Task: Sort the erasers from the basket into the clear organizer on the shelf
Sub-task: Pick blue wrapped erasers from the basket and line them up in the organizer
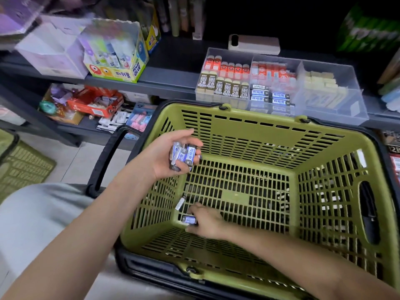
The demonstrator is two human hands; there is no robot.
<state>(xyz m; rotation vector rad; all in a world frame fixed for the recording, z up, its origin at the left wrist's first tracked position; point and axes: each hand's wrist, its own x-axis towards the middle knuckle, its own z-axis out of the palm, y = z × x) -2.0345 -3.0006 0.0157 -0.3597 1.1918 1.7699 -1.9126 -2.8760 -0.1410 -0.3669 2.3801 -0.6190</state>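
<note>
Two bare forearms come in from the bottom edge over one green basket (259,119) that fills the middle of the view, its black handle (108,156) folded down at the left. Behind it, on the dark shelf (168,76), stands one clear organizer (337,118) with three compartments. The left one holds six red erasers behind six brown "2B" ones. The middle one holds red-and-white ones behind blue-labelled ones. The right one holds pale ones, too blurred to count.

The left hand (166,156) hangs over the basket's left wall, palm up, fingers curled round a bunch of blue erasers (187,155). There are at least three, though the exact number cannot be told. The right hand (208,223) is down on the basket floor near the left corner, thumb and fingers set narrowly round a single eraser (189,219). One leaning eraser (180,203) rests against the left wall just beside it.
</note>
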